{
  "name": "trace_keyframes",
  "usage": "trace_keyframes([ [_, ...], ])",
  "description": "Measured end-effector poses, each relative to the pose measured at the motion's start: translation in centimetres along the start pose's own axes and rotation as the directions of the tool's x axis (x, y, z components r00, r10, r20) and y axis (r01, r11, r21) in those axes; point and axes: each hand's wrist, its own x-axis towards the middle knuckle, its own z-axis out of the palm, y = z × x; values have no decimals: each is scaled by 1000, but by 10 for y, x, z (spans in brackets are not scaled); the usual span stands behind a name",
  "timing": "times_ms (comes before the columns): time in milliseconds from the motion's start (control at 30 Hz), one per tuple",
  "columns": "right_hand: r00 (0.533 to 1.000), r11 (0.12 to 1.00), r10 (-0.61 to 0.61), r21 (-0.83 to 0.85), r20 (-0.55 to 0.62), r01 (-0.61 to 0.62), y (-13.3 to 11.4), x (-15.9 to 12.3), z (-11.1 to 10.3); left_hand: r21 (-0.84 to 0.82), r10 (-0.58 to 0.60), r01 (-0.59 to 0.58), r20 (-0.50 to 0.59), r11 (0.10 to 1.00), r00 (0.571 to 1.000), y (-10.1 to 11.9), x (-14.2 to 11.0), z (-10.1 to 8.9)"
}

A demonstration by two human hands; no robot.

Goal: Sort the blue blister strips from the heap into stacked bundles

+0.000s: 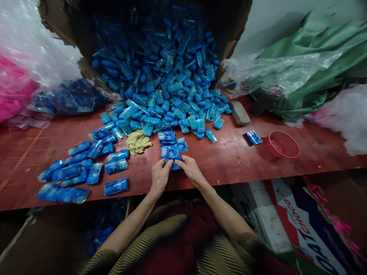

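We pinch one blue packet (176, 167) with the left-hand grip (159, 175) and the right-hand grip (189, 170), thumbs close together over it, near the front edge of the red desk (212, 164). Both grips are closed on that packet, and just beyond it we see a small overlapping stack of flat blue packets (169, 136). To its left lies a crumpled yellow cloth (138, 142); farther left, a group of plump blue packets (73, 170) spreads across the surface.

Behind, we see a large heap of clear containers with blue ends (172, 91) spilling out of a torn brown box (67, 28). A grey block (240, 113) sits at the heap's right. Nearer us, another blue packet lies just left of a red basket (282, 152). Green fabric (312, 57) is bunched at the far right.
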Motion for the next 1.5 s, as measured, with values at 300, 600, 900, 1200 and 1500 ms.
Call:
trace_keyframes([
  [300,964,895,-219,-424,-149,138,8,-1,-3,-335,-254,291,151,896,955,11,2,19],
  [600,841,329,-462,-935,-282,-133,-50,43,-85,-243,-320,376,241,894,916,10,4,8],
  [900,967,57,-188,-985,-169,-161,-59,51,-115,-173,-534,639,411,750,738,11,2,-10],
  [1200,981,970,-65,-241,-185,19,-51,9,-76,-250,-384,525,447,813,808,1,2,-11],
  [1500,1000,1000,-16,22,-21,16,-50,-17,-42,-226,-238,354,419,908,877,-2,1,-15],
])
